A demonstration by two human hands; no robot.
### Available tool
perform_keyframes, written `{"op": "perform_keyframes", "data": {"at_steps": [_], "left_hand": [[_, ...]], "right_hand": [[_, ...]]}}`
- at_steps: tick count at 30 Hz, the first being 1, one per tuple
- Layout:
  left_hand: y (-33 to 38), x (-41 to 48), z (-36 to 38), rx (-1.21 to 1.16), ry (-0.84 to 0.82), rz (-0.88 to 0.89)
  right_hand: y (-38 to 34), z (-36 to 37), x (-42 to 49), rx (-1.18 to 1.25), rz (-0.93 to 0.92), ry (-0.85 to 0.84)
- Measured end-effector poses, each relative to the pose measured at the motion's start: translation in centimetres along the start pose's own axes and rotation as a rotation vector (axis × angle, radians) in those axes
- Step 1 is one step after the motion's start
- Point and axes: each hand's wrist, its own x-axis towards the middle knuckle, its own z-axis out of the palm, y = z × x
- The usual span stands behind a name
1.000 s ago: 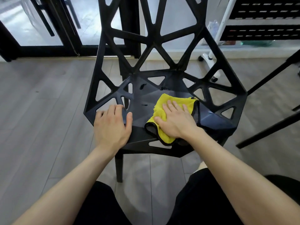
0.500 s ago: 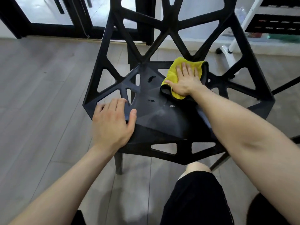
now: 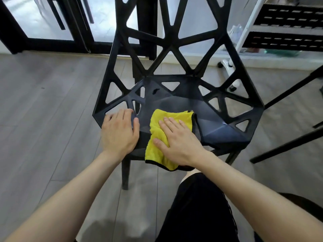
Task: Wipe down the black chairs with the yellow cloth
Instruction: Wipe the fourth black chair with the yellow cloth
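Half a second ago the yellow cloth [image 3: 156,123] was at the back of the seat, close to the backrest; now the right hand [image 3: 178,142] has pulled it to the front edge, where its lower corner hangs a little over; the fingers [image 3: 172,122] lie straight and close together, pressing flat on the cloth without curling round it. The left hand [image 3: 118,133] stays on the front left corner of the black chair [image 3: 174,102], fingers flat and slightly spread, thumb out to the side, holding nothing.

The chair stands on a floor [image 3: 43,119] of grey wood-look planks; behind it are glass doors [image 3: 43,18] in black frames, at the right a white rack [image 3: 248,23] on small wheels, and thin black legs [image 3: 288,89] of some other furniture.

The chair is hard and matte, made of angular facets with triangular openings; the cloth is soft and fluffy, with a black hem.
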Motion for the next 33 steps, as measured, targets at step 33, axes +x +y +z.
{"op": "perform_keyframes", "data": {"at_steps": [33], "left_hand": [[0.3, 0.1, -0.7, -0.027, -0.101, 0.072]], "right_hand": [[10.6, -4.4, 1.9, 0.277, 0.465, 0.024]]}}
